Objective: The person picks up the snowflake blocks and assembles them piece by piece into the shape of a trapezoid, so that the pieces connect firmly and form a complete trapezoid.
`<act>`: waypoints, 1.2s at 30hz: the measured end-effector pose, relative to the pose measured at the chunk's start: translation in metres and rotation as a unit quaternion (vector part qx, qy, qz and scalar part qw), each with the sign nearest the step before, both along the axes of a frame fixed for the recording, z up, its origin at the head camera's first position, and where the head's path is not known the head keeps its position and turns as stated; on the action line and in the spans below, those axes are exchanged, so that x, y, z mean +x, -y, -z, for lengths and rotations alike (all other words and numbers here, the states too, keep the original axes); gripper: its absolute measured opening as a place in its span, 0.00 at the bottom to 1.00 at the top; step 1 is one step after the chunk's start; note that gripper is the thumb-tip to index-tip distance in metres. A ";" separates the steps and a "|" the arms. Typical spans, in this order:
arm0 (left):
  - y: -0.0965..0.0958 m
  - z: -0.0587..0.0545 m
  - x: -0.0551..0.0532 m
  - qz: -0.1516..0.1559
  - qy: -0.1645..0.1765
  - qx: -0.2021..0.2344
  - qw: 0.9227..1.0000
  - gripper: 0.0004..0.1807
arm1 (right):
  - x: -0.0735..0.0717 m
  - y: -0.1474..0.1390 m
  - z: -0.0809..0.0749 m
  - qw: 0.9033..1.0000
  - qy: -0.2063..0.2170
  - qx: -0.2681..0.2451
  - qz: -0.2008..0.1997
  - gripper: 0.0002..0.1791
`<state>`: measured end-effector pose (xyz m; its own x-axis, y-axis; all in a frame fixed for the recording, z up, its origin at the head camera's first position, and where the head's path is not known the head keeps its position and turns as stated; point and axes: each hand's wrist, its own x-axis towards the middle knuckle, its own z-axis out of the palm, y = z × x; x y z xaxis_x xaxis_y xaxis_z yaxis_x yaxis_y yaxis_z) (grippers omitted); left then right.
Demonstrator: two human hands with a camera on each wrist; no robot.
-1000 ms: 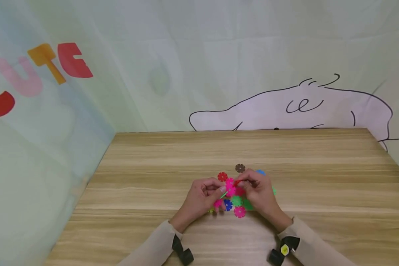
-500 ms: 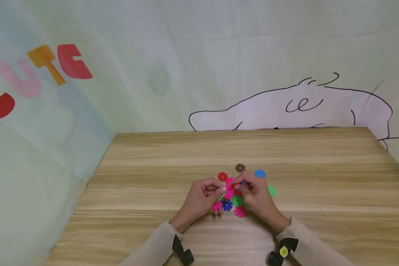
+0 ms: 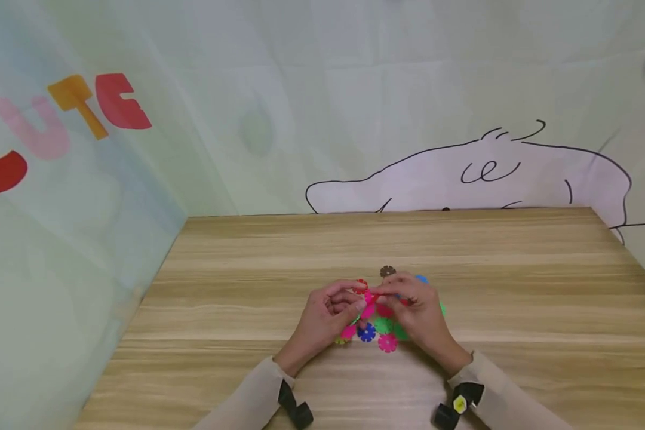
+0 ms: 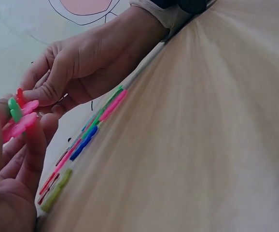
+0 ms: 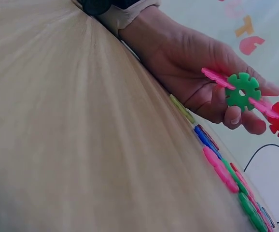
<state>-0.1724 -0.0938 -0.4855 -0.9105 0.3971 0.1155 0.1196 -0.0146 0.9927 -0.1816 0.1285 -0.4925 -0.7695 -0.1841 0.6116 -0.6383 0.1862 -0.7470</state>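
My left hand [image 3: 322,316] holds a small chain of notched plastic snowflake discs: a green disc [image 5: 232,99] between a pink disc [image 5: 216,77] and a second pink disc [image 5: 262,107]. Between thumb and fingers, my right hand [image 3: 421,313] pinches a red snowflake disc [image 5: 276,126]. Its edge meets the second pink disc, set at an angle to it. Both hands are close together over the loose discs, fingertips nearly touching. In the left wrist view, the red disc [image 4: 19,94] shows only as a sliver behind the green one.
Several loose discs lie flat on the wooden table [image 3: 236,269] beneath and around the hands, among them a brown disc [image 3: 387,271], a dark blue disc [image 3: 366,332], a green disc [image 3: 383,325] and a pink disc [image 3: 387,343]. A printed cloth [image 3: 279,119] hangs behind the table.
The right hand has turned and shifted slightly while pinching the red disc against the pink one. The left index finger has stretched out toward the right fingertips.
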 end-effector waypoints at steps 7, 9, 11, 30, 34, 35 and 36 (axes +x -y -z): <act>0.000 0.000 0.000 0.004 0.015 -0.030 0.999 0.21 | 0.001 0.000 0.001 0.999 0.012 0.029 0.001 0.18; -0.001 0.000 0.000 0.009 0.014 -0.038 0.999 0.21 | 0.001 -0.001 0.002 0.999 0.018 0.038 0.002 0.18; -0.002 0.000 0.000 0.010 0.014 -0.046 0.999 0.22 | -0.001 -0.002 0.001 0.999 0.020 0.044 0.009 0.16; -0.001 -0.003 0.001 -0.008 0.011 -0.070 0.997 0.21 | -0.048 -0.014 -0.001 0.942 0.119 0.279 0.145 0.12; -0.002 -0.003 0.001 -0.014 0.012 -0.065 0.998 0.20 | -0.050 -0.013 -0.002 0.948 0.129 0.258 0.134 0.10; -0.002 -0.002 0.000 -0.015 0.012 -0.063 0.998 0.20 | -0.050 -0.013 -0.002 0.952 0.128 0.247 0.131 0.09; -0.002 -0.002 0.000 -0.016 0.011 -0.062 0.998 0.20 | -0.049 -0.014 -0.003 0.956 0.127 0.233 0.128 0.08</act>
<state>-0.1722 -0.0915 -0.4832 -0.9248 0.3775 0.0473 0.0963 0.1121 0.9890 -0.2311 0.1422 -0.4899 -0.9383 -0.1767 0.2974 -0.3369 0.6617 -0.6698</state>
